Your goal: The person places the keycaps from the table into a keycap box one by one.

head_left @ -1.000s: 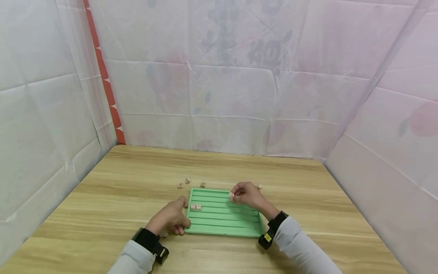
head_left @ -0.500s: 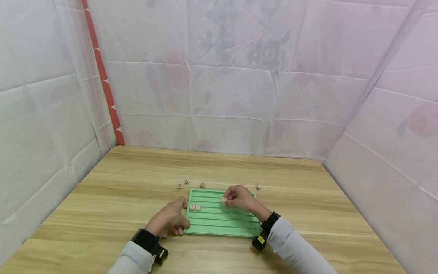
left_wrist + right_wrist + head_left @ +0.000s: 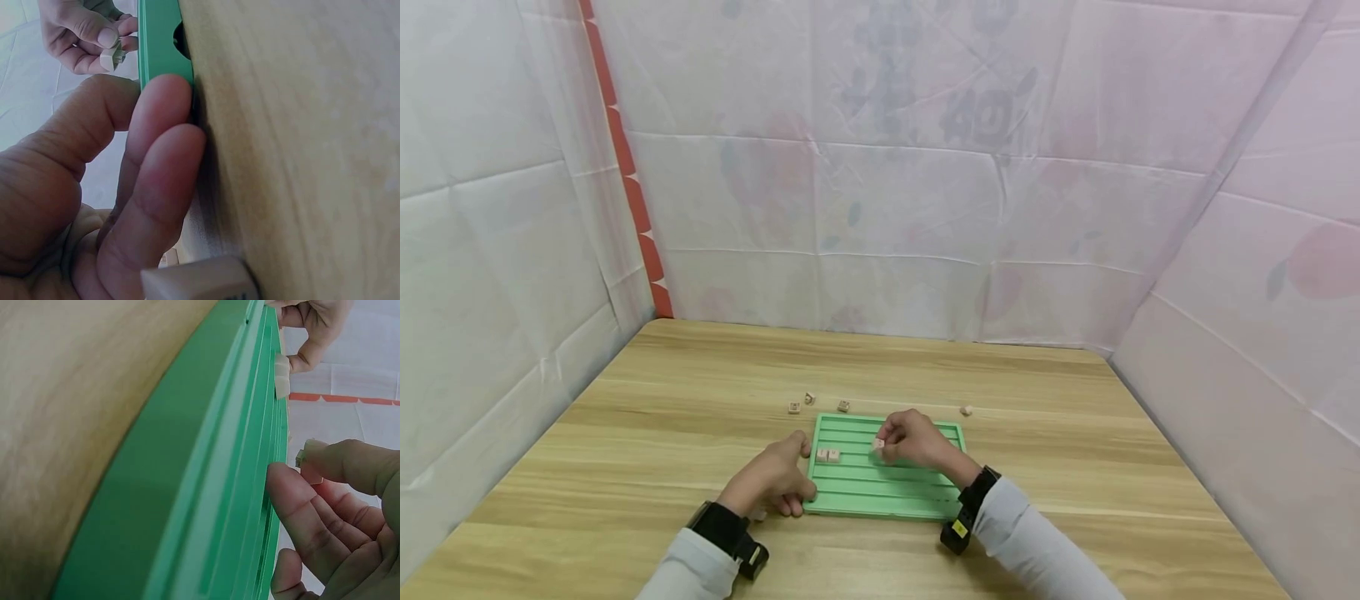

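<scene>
My left hand (image 3: pixel 770 477) grips the left edge of a green ridged tray (image 3: pixel 887 503), thumb near its front corner. Over the middle rows, my right hand (image 3: pixel 919 440) pinches a small beige keycap (image 3: pixel 877 445) between thumb and fingers. In the right wrist view that keycap (image 3: pixel 310 467) is mostly covered by the fingertips. Two keycaps (image 3: pixel 828 456) sit side by side at the left end of a middle row. Below the left hand's fingers, another keycap (image 3: pixel 203 281) with a dark marking lies on the table.
Behind the tray lie several loose keycaps, among them a left one (image 3: pixel 794 407), a tipped one (image 3: pixel 809 398) and one nearer the middle (image 3: pixel 844 406). Farther right is a lone keycap (image 3: pixel 966 410). White sheeting (image 3: pixel 910 208) walls in the wooden table (image 3: pixel 715 367).
My right hand has moved left and slightly nearer across the tray with the pinched keycap, uncovering the lone keycap behind right. The left hand has stayed on the tray's edge.
</scene>
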The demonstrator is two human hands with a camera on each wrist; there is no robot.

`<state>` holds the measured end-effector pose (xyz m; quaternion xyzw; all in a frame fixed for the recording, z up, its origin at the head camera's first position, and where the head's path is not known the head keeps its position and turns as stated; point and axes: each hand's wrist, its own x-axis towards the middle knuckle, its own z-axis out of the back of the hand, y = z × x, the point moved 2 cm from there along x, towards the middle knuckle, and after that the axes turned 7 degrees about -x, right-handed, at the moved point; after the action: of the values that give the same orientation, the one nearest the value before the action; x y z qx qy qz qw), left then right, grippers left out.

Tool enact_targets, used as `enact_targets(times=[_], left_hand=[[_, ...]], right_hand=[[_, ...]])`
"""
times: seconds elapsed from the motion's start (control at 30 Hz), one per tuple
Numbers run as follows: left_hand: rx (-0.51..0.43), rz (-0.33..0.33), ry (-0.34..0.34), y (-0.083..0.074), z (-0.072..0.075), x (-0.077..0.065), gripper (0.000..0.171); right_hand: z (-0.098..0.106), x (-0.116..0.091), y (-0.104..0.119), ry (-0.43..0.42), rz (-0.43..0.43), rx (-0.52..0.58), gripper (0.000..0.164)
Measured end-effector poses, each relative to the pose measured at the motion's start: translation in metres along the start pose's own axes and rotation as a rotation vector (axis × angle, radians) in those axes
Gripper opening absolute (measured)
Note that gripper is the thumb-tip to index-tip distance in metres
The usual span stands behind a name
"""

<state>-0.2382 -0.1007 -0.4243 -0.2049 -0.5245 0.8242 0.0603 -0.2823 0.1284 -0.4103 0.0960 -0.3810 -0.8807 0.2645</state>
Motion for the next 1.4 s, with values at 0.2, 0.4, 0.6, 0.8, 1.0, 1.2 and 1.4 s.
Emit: enact_targets(times=[0.2, 0.4, 0.6, 0.8, 1.0, 1.2, 1.4], left_hand=[[-0.017, -0.007, 0.006, 0.001, 0.0, 0.0, 0.045], [-0.014, -0.007, 0.005, 0.001, 0.0, 0.001, 0.045], [-0.003, -0.001, -0.002, 0.0, 0.0, 0.001, 0.045], [-0.001, 0.005, -0.007, -0.001, 0.001, 0.0, 0.045], [-0.001, 0.001, -0.005, -0.002, 0.001, -0.001, 0.045], [-0.006, 0.001, -0.001, -0.001, 0.001, 0.0, 0.045], [-0.012, -0.001, 0.003, 0.0, 0.001, 0.0, 0.046]], right_hand=[[-0.005, 0.003, 0.003, 0.015, 0.021, -0.019, 0.012], [-0.009, 0.007, 0.006, 0.019, 0.032, -0.049, 0.011], [-0.014, 0.01, 0.009, 0.01, 0.017, -0.082, 0.011], [-0.018, 0.013, 0.014, 0.0, 0.027, -0.131, 0.011], [-0.022, 0.017, 0.018, 0.009, 0.01, -0.16, 0.012], [-0.025, 0.022, 0.021, 0.023, -0.003, -0.172, 0.014], [-0.03, 0.027, 0.023, 0.028, -0.011, -0.201, 0.015]])
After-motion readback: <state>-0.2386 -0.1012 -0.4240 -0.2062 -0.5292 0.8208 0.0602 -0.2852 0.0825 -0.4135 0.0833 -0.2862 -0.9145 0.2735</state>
